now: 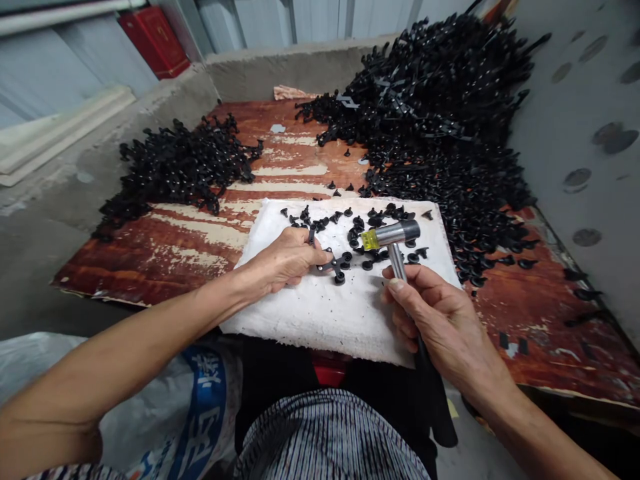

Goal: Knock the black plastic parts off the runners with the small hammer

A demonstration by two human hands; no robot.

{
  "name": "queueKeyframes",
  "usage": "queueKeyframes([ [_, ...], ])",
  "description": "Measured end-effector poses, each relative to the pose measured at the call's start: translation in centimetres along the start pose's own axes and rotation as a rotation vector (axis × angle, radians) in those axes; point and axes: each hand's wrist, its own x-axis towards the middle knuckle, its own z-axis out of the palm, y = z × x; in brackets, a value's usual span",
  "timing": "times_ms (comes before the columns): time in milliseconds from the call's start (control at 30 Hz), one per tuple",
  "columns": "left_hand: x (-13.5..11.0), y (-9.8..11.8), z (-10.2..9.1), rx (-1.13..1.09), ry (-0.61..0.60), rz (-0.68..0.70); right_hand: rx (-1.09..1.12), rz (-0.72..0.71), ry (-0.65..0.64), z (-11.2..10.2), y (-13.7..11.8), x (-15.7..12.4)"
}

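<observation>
On my feed the left hand (286,261) is closed, its fingers (305,239) pinching a branched black plastic runner (326,267) down on a folded white cloth (345,320), with the runner's arms reaching out past the fingertips. The right hand (440,321) is closed round the handle of a small hammer (397,261), thumb lying along the shaft, and the steel head (395,233) with its yellow tip hangs just beside the runner, not touching it. I'd judge the left grip steadiest close to the piece, pressing it flat, and the short hold on the hammer gives good control. Loose black nubs (373,233) lie scattered ahead of both hands. Farther ahead, on a worn red plywood board (150,257), heaped black plastic parts (430,113) rise beyond the hammer.
</observation>
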Motion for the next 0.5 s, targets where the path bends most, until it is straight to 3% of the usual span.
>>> queueKeyframes([
  [100, 0.5, -0.2, -0.2, 0.109, 0.01, 0.035, -0.278, -0.155, -0.01, -0.5, -0.4, -0.4],
  [300, 1.6, -0.7, -0.9, 0.282, 0.013, 0.185, -0.658, -0.666, 0.059, -1.0, -0.3, -0.2],
  [433, 1.6, -0.6, -0.8, 0.248, 0.002, 0.162, -0.769, -0.745, -0.029, -1.2, -0.1, -0.3],
  [500, 1.6, -0.8, -0.9, 0.229, -0.002, 0.164, -0.768, -0.771, 0.004, -1.1, -0.5, -0.6],
])
